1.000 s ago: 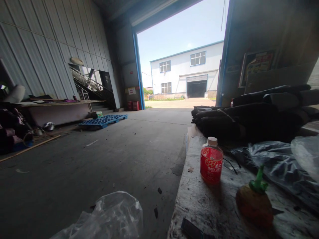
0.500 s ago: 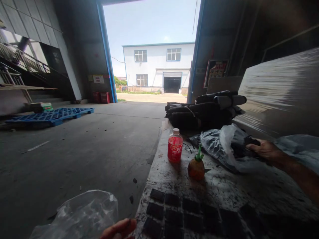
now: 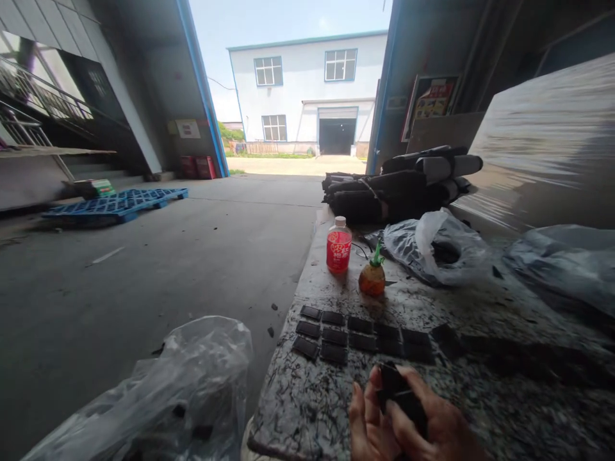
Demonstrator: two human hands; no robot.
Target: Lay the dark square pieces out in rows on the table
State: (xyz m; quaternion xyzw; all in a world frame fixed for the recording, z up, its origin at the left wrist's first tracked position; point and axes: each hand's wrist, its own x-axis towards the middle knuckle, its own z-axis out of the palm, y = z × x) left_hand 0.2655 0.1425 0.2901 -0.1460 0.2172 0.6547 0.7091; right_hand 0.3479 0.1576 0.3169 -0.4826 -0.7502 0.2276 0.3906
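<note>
Both my hands meet at the near edge of the scuffed worktable. My left hand and my right hand together hold a small stack of black square pieces. Just beyond them, several more black squares lie in rows on the tabletop. A red-labelled drink bottle and an orange pineapple-shaped bottle with a green top stand farther back.
Clear plastic bags holding dark parts and a bundle of black rolls fill the table's far end. Another plastic bag sits off the table's left edge. A blue pallet lies on the concrete floor; a wrapped stack stands at right.
My right hand has left the plastic bag at the back and come to the near edge. Both hands now hold black pieces. The view has tilted down and nearer.
</note>
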